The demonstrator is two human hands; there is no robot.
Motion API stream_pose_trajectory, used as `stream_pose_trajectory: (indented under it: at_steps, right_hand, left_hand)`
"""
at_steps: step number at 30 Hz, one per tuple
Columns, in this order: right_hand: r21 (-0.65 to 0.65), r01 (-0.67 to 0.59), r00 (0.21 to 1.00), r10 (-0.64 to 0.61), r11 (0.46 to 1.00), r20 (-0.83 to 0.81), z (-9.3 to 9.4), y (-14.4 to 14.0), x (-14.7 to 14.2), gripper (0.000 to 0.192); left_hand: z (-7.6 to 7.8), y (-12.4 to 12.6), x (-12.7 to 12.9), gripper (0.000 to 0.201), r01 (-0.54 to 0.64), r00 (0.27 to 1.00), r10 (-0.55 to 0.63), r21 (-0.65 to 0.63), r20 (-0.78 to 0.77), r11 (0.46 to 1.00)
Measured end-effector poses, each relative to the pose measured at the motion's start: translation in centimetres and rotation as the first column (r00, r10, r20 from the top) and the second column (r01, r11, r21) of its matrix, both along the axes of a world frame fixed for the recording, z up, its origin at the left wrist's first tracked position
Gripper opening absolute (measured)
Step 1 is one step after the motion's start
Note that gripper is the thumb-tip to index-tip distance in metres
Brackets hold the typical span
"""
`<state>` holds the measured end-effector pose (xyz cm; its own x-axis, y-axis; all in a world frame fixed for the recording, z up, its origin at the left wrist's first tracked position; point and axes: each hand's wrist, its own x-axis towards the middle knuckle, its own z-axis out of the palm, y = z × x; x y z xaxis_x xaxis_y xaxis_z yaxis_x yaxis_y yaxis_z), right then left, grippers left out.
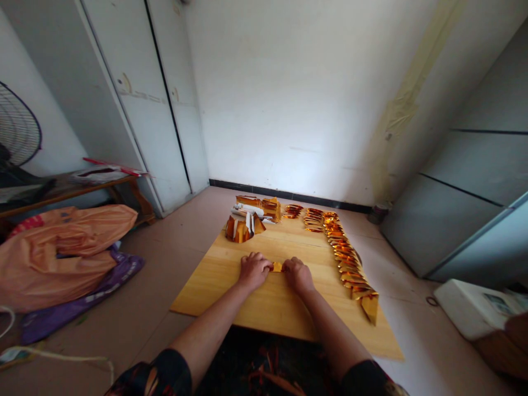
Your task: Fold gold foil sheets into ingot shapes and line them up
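Both hands rest on a low wooden board (214, 286) on the floor. My left hand (253, 269) and my right hand (297, 274) pinch a small piece of gold foil paper (277, 267) between them, pressing it against the board. Only a small strip of the paper shows between the fingers. A long row of folded gold foil pieces (348, 261) runs down the board's right side. At the far end lies a curved bundle of gold and white sheets (243, 227) and a stack of gold paper (270, 208).
An orange bag (66, 247) over purple cloth (82, 300) lies on the floor at left, below a wooden bench (82, 190). White cabinet doors (157, 104) stand behind. A fan (16, 129) is far left. A white box (470, 308) sits at right, by grey panels (462, 198).
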<state>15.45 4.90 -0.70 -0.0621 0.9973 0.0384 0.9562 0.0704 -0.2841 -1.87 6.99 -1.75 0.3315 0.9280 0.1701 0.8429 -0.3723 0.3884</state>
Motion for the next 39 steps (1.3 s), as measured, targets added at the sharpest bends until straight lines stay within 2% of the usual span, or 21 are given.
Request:
stream_pose_trajectory:
  at_steps: [2, 5, 10, 13, 17, 22, 25, 33, 39]
  right_hand:
    - [-0.01, -0.015, 1.0, 0.015, 1.0, 0.023, 0.1, 0.5, 0.4, 0.021]
    - [-0.075, -0.001, 0.999, 0.005, 0.997, 0.051, 0.6, 1.2, 0.4, 0.022]
    - [-0.14, 0.07, 0.992, -0.055, 0.988, 0.113, 1.5, 1.9, -0.9, 0.022]
    - [-0.151, 0.11, 0.991, -0.097, 0.982, 0.088, 1.6, 1.9, -1.5, 0.025]
    - [-0.194, 0.165, 0.986, -0.165, 0.967, 0.016, 1.8, 1.6, -1.6, 0.037]
    - [-0.212, 0.215, 0.976, -0.217, 0.953, 0.013, 2.1, 1.3, -1.8, 0.047]
    - [-0.208, 0.214, 0.976, -0.217, 0.954, 0.008, 2.1, 1.2, -1.8, 0.042]
    - [-0.204, 0.166, 0.976, -0.19, 0.965, -0.106, 1.2, 1.8, -0.4, 0.012]
    - [-0.199, 0.135, 0.973, -0.168, 0.971, -0.158, 0.6, 2.2, 0.5, 0.022]
  left_hand:
    - [0.2, -0.1, 0.6, 0.018, 0.03, 1.0, -0.03, 0.002, -0.006, 1.0]
    - [0.5, 0.2, 1.2, 0.017, 0.013, 1.0, -0.013, -0.05, -0.015, 0.999]
    - [0.8, 0.8, 0.9, 0.013, -0.007, 1.0, 0.006, -0.087, -0.002, 0.996]
    - [0.5, 0.9, 0.4, 0.012, -0.012, 1.0, 0.013, -0.067, 0.008, 0.998]
    - [0.2, 1.0, 0.2, 0.012, -0.014, 1.0, 0.014, -0.062, -0.002, 0.998]
    - [0.0, 1.2, 0.0, 0.017, 0.015, 1.0, -0.016, -0.063, -0.026, 0.998]
    - [-0.1, 1.2, -0.1, 0.017, 0.029, 1.0, -0.03, -0.06, -0.01, 0.998]
    - [-0.2, 1.2, -0.3, 0.02, 0.05, 0.999, -0.05, -0.062, -0.004, 0.997]
    - [0.2, 1.1, -0.4, 0.023, 0.06, 0.998, -0.062, -0.089, -0.018, 0.994]
